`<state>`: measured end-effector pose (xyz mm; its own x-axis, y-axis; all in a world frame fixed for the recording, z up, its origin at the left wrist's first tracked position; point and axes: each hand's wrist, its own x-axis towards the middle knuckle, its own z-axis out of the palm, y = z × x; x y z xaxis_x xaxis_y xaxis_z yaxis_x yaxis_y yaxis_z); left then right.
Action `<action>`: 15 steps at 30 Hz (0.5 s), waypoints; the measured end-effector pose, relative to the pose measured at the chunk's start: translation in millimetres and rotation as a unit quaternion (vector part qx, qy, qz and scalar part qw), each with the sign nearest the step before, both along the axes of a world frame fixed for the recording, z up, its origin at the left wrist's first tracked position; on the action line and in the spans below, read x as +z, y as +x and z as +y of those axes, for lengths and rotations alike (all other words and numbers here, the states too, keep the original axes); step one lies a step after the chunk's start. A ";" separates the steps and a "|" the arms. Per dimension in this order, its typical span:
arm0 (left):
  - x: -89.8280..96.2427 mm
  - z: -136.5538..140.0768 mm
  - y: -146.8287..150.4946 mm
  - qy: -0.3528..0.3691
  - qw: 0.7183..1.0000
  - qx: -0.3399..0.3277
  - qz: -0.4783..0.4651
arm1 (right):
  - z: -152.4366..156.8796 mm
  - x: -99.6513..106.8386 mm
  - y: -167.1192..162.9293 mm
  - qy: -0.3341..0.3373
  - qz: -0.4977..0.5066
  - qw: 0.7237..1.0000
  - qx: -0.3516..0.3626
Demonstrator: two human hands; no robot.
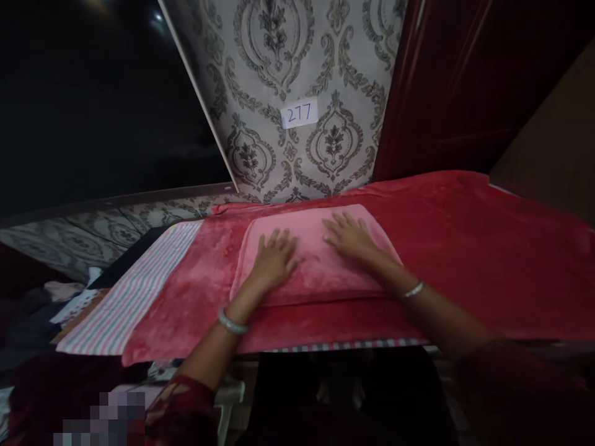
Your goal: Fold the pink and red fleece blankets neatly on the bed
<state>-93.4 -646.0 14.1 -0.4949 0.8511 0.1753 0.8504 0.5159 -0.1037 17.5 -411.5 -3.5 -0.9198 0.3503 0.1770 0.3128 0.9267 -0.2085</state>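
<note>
Palms down and fingers spread wide, my left hand (pixel 274 260) and right hand (pixel 351 238) are resting on a folded, roughly rectangular piece of pink plush cloth (pixel 313 263), grasping nothing. Up and well to the left of my left hand, a large black screen with a thin pale frame (pixel 102 111) is hanging at a slant. Below that, still left of my hand, a strip of pink, grey and white striped cloth (pixel 139 291) is bordering a broad red plush blanket (pixel 474 260); I cannot tell whether the two are joined. Around my left wrist a silvery bangle (pixel 233 323) is circling. Between my hands the folded cloth is lying on the blanket, and beyond it a white paper label reading 277 (pixel 300 113) is sticking to grey patterned wallpaper (pixel 334 136). A thinner silvery bangle (pixel 413 289) is ringing my right wrist. Right of that hand the blanket is spreading out, with a glossy dark red panel (pixel 432 93) standing behind.
</note>
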 end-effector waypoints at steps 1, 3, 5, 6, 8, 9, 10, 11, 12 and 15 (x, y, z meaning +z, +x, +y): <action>-8.9 -0.9 14.9 -0.002 1.000 -0.031 -0.007 | -11.7 -7.3 10.6 0.016 0.003 0.999 0.030; -25.6 -2.7 34.9 -0.002 0.999 -0.048 -0.022 | -29.7 -23.7 29.0 0.039 0.011 0.997 0.061; -37.2 -3.9 42.1 0.002 0.999 -0.039 -0.025 | -38.4 -36.9 40.9 0.048 0.025 0.997 0.056; -40.6 -4.2 42.3 0.004 0.999 -0.038 -0.023 | -39.8 -41.0 44.0 0.049 0.031 0.997 0.048; -43.1 -4.1 40.0 0.005 0.999 -0.040 -0.020 | -39.1 -44.4 45.8 0.048 0.038 0.997 0.039; -43.0 -4.0 38.8 0.004 0.999 -0.040 -0.020 | -38.3 -44.3 45.4 0.047 0.039 0.997 0.039; -42.5 -3.9 38.3 0.004 0.999 -0.039 -0.021 | -37.6 -43.5 44.7 0.046 0.040 0.997 0.040; -41.8 -3.9 38.5 0.005 0.999 -0.037 -0.021 | -37.3 -42.4 43.9 0.045 0.040 0.997 0.042; -41.2 -4.0 39.4 0.007 0.999 -0.032 -0.020 | -37.2 -41.2 43.3 0.044 0.040 0.997 0.044; -40.3 -5.5 44.8 0.025 1.000 -0.003 -0.009 | -37.1 -37.7 43.1 0.034 0.038 0.998 0.043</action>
<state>-48.7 -651.6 -26.2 -0.4926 0.8449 0.2085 0.8553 0.5143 -0.0635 60.6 -448.6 -41.2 -0.9291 0.2548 0.2681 0.2164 0.9623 -0.1646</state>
